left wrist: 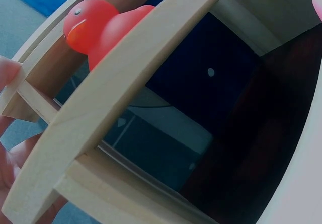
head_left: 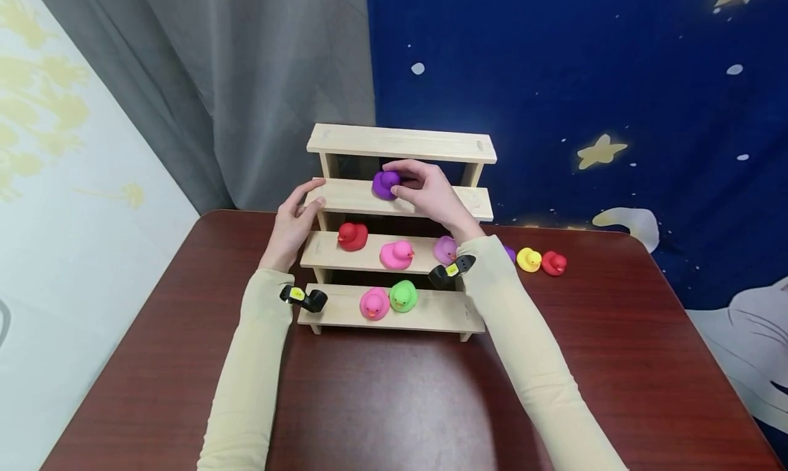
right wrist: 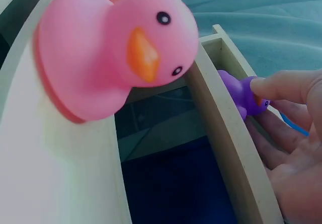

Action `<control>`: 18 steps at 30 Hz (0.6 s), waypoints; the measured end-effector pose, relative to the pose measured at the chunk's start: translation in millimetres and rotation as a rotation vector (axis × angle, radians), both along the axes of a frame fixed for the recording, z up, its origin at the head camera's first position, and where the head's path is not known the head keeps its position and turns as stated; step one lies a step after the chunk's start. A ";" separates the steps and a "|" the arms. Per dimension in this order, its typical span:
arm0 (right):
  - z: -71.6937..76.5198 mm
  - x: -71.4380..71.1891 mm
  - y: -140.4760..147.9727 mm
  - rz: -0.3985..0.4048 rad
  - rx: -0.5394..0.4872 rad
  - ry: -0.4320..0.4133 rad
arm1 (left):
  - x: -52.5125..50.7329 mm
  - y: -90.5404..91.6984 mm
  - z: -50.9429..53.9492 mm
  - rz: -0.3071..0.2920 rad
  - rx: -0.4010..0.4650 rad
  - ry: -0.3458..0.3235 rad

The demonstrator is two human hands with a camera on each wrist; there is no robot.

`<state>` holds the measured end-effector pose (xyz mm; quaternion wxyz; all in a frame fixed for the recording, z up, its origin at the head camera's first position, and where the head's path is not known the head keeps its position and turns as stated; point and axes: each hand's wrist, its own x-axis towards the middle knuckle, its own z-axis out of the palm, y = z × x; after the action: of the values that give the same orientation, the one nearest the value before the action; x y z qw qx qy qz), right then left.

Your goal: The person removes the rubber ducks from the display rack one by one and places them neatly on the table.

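Observation:
A purple rubber duck [head_left: 385, 184] sits on the second-highest step of a wooden tiered stand [head_left: 400, 143]. My right hand [head_left: 427, 192] pinches it between thumb and fingers; the right wrist view shows a fingertip against the purple duck's head [right wrist: 248, 95]. My left hand [head_left: 292, 228] holds the left end of that same step, finger and thumb at its edges. One step lower stand a red duck [head_left: 352, 237], a pink duck [head_left: 397, 254] and a lilac duck [head_left: 445, 250], the lilac one partly hidden by the right wrist. On the lowest step are another pink duck [head_left: 374, 303] and a green duck [head_left: 403, 296].
Right of the stand, on the dark red table [head_left: 382, 396], are a yellow duck [head_left: 529, 260], a red duck [head_left: 554, 263] and a purple one [head_left: 509, 253] mostly behind the right sleeve. A grey curtain [head_left: 289, 68] and a blue starry cloth [head_left: 523, 102] hang behind.

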<state>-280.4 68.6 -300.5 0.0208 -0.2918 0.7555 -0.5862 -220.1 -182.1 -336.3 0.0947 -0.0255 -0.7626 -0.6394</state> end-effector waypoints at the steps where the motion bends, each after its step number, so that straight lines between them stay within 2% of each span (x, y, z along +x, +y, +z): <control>1: -0.6 0.4 0.7 -0.014 0.001 0.005 | -0.3 0.0 -0.3 0.000 0.001 -0.001; 5: -1.6 2.3 4.0 -0.050 0.008 0.015 | -0.7 0.0 -0.7 0.002 -0.002 -0.007; 12: -3.9 6.9 11.2 -0.076 -0.033 -0.013 | -1.3 0.2 -1.7 -0.005 0.004 -0.005; 17: -4.6 11.3 15.4 -0.111 -0.020 0.013 | -2.5 -0.3 -3.6 -0.014 0.014 -0.002; 18: -4.6 12.0 16.3 -0.117 -0.020 0.019 | -5.2 -1.5 -6.6 -0.015 0.015 -0.001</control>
<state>-268.4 84.9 -305.1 -0.0238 -0.2529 0.7656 -0.5910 -225.3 -183.6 -342.9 0.0897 -0.0299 -0.7575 -0.6459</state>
